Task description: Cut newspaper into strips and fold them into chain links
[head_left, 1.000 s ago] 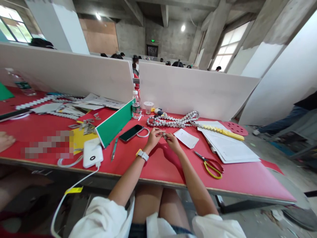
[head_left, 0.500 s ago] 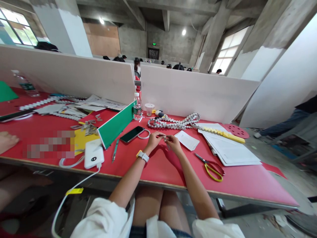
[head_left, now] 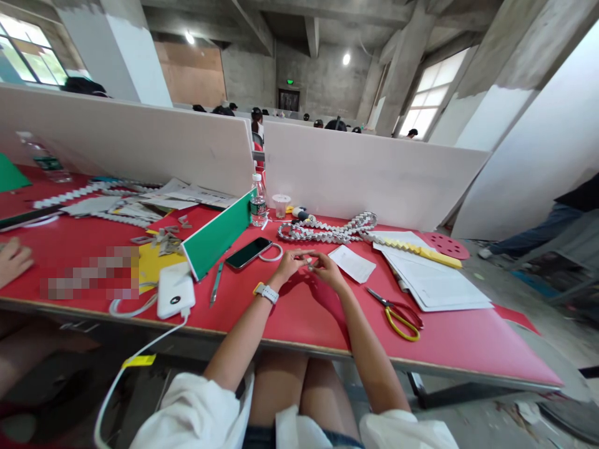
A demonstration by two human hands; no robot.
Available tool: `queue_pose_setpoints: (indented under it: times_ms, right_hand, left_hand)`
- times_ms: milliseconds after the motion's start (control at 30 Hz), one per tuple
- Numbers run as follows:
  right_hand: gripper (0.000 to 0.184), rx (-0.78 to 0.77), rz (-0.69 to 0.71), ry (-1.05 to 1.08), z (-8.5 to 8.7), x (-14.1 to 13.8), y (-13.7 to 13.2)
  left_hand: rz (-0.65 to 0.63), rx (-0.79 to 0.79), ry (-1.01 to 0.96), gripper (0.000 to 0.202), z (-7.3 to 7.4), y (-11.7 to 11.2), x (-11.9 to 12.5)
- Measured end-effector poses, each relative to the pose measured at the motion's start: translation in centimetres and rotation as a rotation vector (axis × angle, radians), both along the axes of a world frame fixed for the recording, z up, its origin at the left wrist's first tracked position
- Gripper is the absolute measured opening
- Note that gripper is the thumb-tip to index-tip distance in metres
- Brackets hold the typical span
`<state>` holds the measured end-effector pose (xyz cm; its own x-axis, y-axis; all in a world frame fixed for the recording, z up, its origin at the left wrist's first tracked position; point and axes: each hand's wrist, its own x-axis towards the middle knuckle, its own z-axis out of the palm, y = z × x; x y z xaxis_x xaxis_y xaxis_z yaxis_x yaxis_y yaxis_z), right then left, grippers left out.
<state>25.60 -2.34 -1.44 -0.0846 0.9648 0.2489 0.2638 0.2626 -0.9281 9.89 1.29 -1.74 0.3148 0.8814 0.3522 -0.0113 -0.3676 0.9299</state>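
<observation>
Nearest, a white cable (head_left: 135,357) hung over the desk's (head_left: 299,315) near edge from the power bank (head_left: 176,293); a knee or elbow catching it could have dragged the bank off. On the right lay the scissors (head_left: 397,317), tips pointing far and left, so a right forearm swinging wide could have brushed them.

The small pale piece (head_left: 309,267) was up at the fingertips, above the middle of the desk. The right hand's (head_left: 324,269) fingers were bent and seemed pinched on it. The left hand's (head_left: 291,265) fingers were curved in, tips close to the right's; whether they gripped it too, I could not tell. A piece that small, mostly hidden by fingers, could have slipped if the pinch loosened, or creased if pressed unevenly.

Just right of the hands, a paper slip (head_left: 352,263) lay loose, easily shifted by a sleeve or draught. Left, the phone (head_left: 249,252) lay flat, near enough to be nudged by the left hand.

Farther, the folded chain (head_left: 327,231) lay looped and could have tangled or been crushed under a careless reach. Beyond, the bottle (head_left: 258,204) and cup (head_left: 281,206) stood upright; a long reach could have tipped either.
</observation>
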Motion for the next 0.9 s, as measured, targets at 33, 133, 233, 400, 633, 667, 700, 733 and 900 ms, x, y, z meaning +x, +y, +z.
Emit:
queue_pose_setpoints:
  times_ms: [33,133,233,400,633,667,700,733,900]
  right_hand:
    - [0.047,-0.052,0.023,0.045,0.1,0.0,-0.1]
    - [0.054,-0.17,0.077,0.2,0.2,0.2,-0.2]
    - [0.047,-0.199,-0.043,0.376,0.2,0.5,0.0]
    - [0.028,-0.317,-0.162,0.662,0.1,0.8,0.5]
    - [0.008,-0.386,-0.087,0.715,0.5,0.4,0.5]
    - [0.008,-0.394,-0.064,0.728,0.6,0.3,0.4]
    - [0.009,-0.404,-0.044,0.749,0.6,0.3,0.4]
    - [0.009,-0.416,-0.03,0.775,0.6,0.3,0.4]
    - [0.005,-0.387,-0.029,0.831,0.1,0.5,0.6]
  left_hand:
    - [-0.002,-0.016,-0.005,0.035,-0.1,0.1,0.0]
    - [-0.004,-0.03,0.018,0.042,-0.2,0.4,0.1]
    - [0.067,0.071,0.051,0.045,0.2,0.2,0.1]
    - [0.084,0.434,0.345,0.037,0.8,-1.0,0.4]
    - [0.106,0.653,0.5,0.021,0.0,-1.5,0.9]
    - [0.101,0.653,0.514,0.019,0.0,-1.5,0.9]
    - [0.09,0.652,0.541,0.018,-0.1,-1.4,0.9]
    - [0.078,0.653,0.577,0.018,-0.1,-1.4,0.9]
    - [0.037,0.66,0.667,0.021,-0.1,-1.3,0.7]
